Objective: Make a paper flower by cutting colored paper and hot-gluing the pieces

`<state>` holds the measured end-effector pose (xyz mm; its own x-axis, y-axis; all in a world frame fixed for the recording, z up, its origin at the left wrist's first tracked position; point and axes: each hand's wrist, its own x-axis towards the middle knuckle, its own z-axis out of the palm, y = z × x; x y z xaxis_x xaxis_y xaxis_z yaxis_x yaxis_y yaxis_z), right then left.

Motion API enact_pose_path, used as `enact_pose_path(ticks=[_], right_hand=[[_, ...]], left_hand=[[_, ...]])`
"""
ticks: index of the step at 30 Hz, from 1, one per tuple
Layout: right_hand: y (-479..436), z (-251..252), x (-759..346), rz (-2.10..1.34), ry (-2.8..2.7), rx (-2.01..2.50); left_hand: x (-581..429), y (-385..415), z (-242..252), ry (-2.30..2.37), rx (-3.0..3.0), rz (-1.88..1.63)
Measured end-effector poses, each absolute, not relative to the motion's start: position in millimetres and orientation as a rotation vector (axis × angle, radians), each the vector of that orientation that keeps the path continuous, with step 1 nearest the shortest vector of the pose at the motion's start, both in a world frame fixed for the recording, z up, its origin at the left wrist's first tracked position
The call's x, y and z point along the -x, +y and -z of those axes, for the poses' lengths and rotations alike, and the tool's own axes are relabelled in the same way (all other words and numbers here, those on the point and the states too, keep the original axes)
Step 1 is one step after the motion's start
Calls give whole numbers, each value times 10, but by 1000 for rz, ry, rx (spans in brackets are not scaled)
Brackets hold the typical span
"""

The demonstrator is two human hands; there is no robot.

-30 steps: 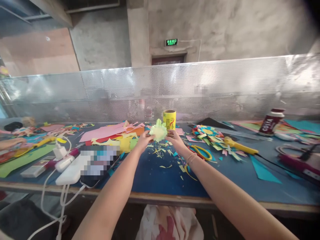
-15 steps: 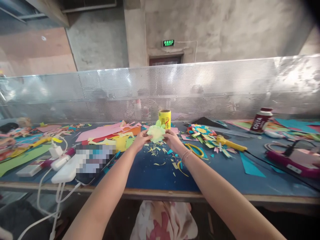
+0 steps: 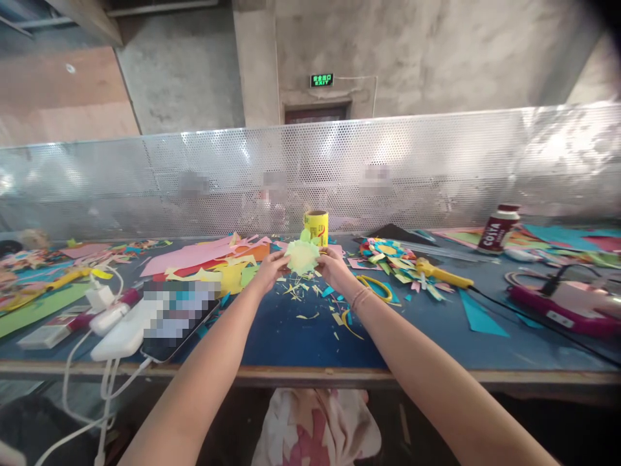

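Note:
Both my arms reach out over a blue worktable [image 3: 291, 343]. Between them I hold up a pale green and yellow paper flower [image 3: 301, 255], just above the table. My left hand [image 3: 270, 268] pinches its left edge and my right hand [image 3: 330, 266] pinches its right edge. Directly behind the flower stands a yellow roll [image 3: 316, 226]. Small paper scraps [image 3: 310, 298] lie scattered on the table under my hands.
Pink, yellow and orange paper sheets [image 3: 204, 262] lie left of centre. A phone [image 3: 179, 317] and white power bank [image 3: 119, 333] with cables sit front left. Yellow scissors [image 3: 373, 288], a colourful paper flower [image 3: 388, 252], a yellow glue gun [image 3: 441, 273] and a bottle [image 3: 495, 228] lie to the right. A perforated metal screen [image 3: 436, 168] backs the table.
The paper flower has dropped slightly lower between my hands, and its petals look pressed flatter. The view has drifted a little, shifting everything left in the picture.

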<state>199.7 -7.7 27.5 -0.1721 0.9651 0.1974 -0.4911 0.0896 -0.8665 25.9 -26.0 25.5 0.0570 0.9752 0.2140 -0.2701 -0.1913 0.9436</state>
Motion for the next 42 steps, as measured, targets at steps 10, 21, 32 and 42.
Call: enact_pose_path(ticks=[10, 21, 32, 42], right_hand=[[-98, -292, -2009, -1427, -1050, 633], [-112, -327, -2026, -1456, -1027, 531], [-154, -335, -1990, -1444, -1047, 608], [-143, -298, -1978, -1392, -1178, 631]], left_hand=[[-235, -202, -207, 911, -1262, -1453], [-256, -247, -231, 882, -1310, -1420], [-292, -259, -253, 958, -1247, -1441], [-295, -208, -213, 1009, -1312, -1443]])
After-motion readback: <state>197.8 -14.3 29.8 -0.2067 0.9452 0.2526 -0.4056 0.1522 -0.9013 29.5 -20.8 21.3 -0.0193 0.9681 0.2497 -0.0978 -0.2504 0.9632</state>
